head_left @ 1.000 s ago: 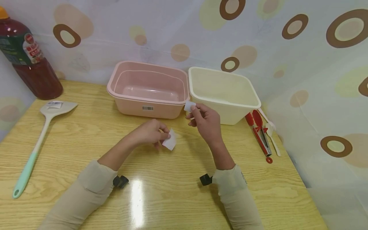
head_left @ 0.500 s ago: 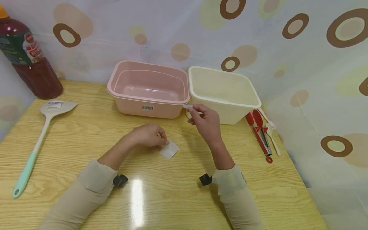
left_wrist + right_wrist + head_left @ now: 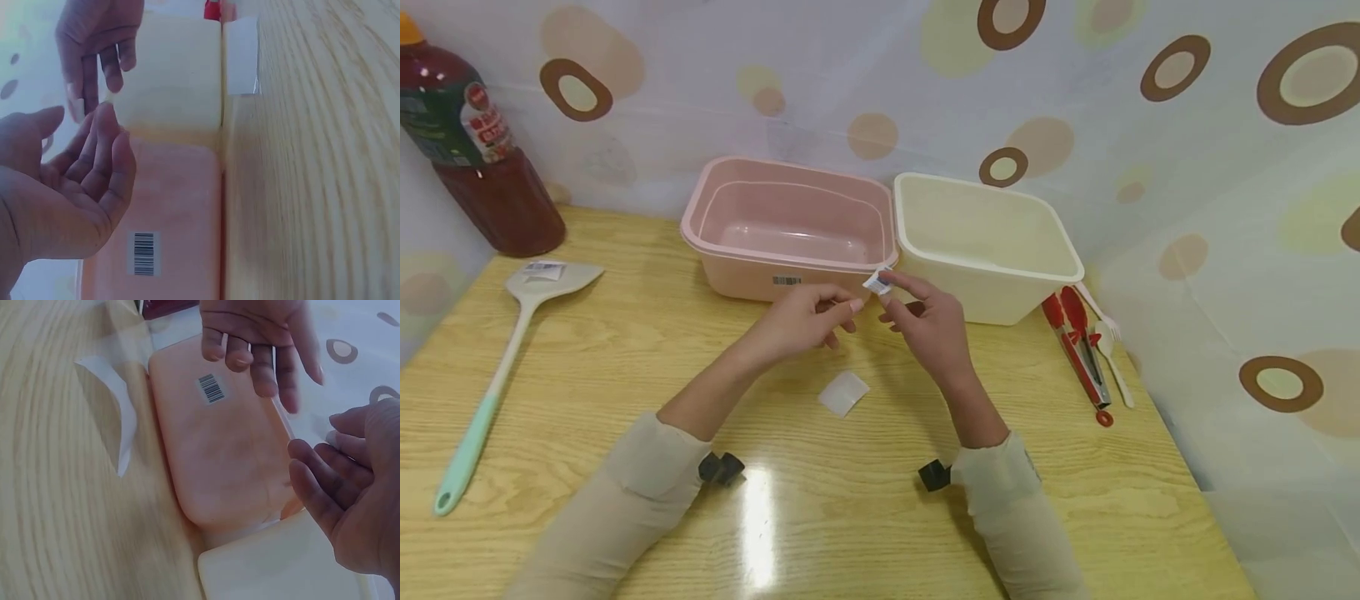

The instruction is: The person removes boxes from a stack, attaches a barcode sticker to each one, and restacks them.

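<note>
In the head view my right hand holds a small white barcode sticker at its thumb and index fingertips, before the pink basin. My left hand is close beside it, its fingers relaxed and slightly bent, with nothing between them; the left wrist view shows its thumb apart from the fingers. A white square of paper lies on the wooden table below the hands. In the right wrist view this paper looks curled up at its edges. The basin's front bears a barcode label.
A cream basin stands against the pink one. Red-handled tongs, a fork and a spoon lie right of it. At left are a spatula with a label on its blade and a large dark red bottle.
My left hand has put the white paper down on the table, let go and moved up toward the right hand. The sticker in my right hand has turned, showing its printed side.
</note>
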`<action>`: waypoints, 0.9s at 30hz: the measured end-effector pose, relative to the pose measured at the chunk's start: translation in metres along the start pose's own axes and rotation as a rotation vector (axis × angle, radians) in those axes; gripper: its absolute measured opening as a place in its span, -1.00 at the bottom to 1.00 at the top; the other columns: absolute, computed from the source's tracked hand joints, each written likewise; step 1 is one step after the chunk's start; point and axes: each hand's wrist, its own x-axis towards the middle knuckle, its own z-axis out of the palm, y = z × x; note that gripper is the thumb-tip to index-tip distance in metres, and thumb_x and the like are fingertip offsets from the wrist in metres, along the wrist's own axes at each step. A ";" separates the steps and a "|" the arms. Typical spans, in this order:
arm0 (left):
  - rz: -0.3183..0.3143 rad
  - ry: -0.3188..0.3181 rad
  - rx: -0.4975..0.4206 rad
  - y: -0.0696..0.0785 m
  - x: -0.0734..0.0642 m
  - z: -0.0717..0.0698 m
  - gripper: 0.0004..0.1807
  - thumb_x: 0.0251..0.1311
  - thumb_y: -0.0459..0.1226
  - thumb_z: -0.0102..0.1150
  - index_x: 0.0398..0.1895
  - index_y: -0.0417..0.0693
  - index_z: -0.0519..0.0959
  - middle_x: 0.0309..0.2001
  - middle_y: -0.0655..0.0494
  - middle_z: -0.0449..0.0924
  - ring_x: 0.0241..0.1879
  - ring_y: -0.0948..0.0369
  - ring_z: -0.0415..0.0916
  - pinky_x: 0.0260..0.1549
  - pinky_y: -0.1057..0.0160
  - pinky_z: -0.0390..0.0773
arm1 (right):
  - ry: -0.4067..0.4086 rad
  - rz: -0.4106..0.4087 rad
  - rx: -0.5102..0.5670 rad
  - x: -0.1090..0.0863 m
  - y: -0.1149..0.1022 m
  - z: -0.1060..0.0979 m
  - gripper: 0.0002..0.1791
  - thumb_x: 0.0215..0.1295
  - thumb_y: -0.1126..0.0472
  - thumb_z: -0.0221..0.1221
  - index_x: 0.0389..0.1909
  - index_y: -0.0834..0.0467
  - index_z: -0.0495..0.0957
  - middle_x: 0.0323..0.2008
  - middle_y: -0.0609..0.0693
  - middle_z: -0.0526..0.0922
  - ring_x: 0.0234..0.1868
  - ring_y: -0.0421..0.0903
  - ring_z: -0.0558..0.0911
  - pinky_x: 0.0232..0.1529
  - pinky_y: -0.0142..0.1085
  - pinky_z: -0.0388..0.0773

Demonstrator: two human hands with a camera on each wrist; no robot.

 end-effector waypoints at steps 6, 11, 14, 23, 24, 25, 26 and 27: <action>-0.037 0.074 -0.076 0.008 0.014 0.009 -0.64 0.49 0.00 0.07 0.00 -0.04 0.68 -0.11 -0.09 0.74 -0.36 -0.01 0.71 -0.28 0.08 0.69 | -0.066 -0.012 0.111 -0.006 0.008 -0.003 -0.61 0.45 0.22 0.17 0.26 0.09 0.61 0.20 0.13 0.66 -0.26 0.33 0.76 -0.30 -0.22 0.75; -0.030 0.108 -0.036 0.014 0.026 0.016 -0.67 0.48 -0.07 0.10 -0.10 -0.14 0.67 -0.15 -0.12 0.75 -0.50 0.16 0.66 -0.43 0.25 0.61 | -0.097 -0.018 0.193 -0.009 0.013 -0.010 -0.57 0.50 0.26 0.11 0.33 0.10 0.54 0.30 0.09 0.58 -0.27 0.16 0.78 -0.24 -0.24 0.76; -0.039 0.111 -0.029 0.017 0.031 0.020 -0.67 0.47 -0.07 0.10 -0.12 -0.17 0.65 -0.17 -0.14 0.74 -0.50 0.13 0.66 -0.46 0.29 0.62 | -0.117 -0.009 0.266 -0.010 0.014 -0.017 -0.55 0.51 0.26 0.07 0.37 0.11 0.49 0.34 0.09 0.55 -0.28 -0.09 0.79 -0.20 -0.25 0.75; 0.021 0.106 -0.189 0.027 0.042 0.039 -0.76 0.45 -0.15 0.15 -0.02 -0.12 0.62 -0.20 -0.08 0.72 -0.51 0.18 0.59 -0.43 0.28 0.61 | -0.084 -0.001 0.378 -0.016 0.015 -0.034 -0.55 0.54 0.21 0.03 0.39 0.16 0.46 0.21 0.19 0.61 -0.30 -0.20 0.78 -0.24 -0.29 0.75; 0.029 0.110 -0.193 0.028 0.043 0.041 -0.76 0.45 -0.14 0.16 -0.03 -0.12 0.61 -0.20 -0.07 0.71 -0.51 0.20 0.59 -0.42 0.25 0.62 | -0.069 -0.007 0.384 -0.017 0.015 -0.035 -0.55 0.54 0.21 0.03 0.38 0.17 0.47 0.20 0.18 0.62 -0.30 -0.19 0.78 -0.25 -0.29 0.75; 0.034 0.113 -0.193 0.029 0.043 0.042 -0.75 0.44 -0.13 0.18 -0.04 -0.11 0.61 -0.20 -0.05 0.71 -0.51 0.20 0.59 -0.42 0.24 0.62 | -0.052 -0.013 0.386 -0.017 0.016 -0.037 -0.56 0.54 0.21 0.03 0.37 0.18 0.48 0.18 0.17 0.62 -0.30 -0.19 0.78 -0.26 -0.29 0.75; 0.037 0.114 -0.189 0.030 0.043 0.044 -0.75 0.43 -0.13 0.18 -0.03 -0.11 0.59 -0.20 -0.05 0.70 -0.51 0.19 0.59 -0.42 0.24 0.63 | -0.033 -0.015 0.383 -0.018 0.016 -0.038 -0.57 0.54 0.20 0.04 0.35 0.19 0.49 0.16 0.16 0.64 -0.31 -0.19 0.78 -0.27 -0.29 0.75; 0.038 0.116 -0.184 0.030 0.043 0.045 -0.74 0.42 -0.12 0.20 -0.02 -0.11 0.57 -0.19 -0.04 0.70 -0.51 0.18 0.60 -0.43 0.24 0.64 | -0.016 -0.015 0.371 -0.018 0.016 -0.040 -0.58 0.54 0.20 0.05 0.34 0.19 0.51 0.14 0.15 0.65 -0.31 -0.19 0.78 -0.28 -0.30 0.74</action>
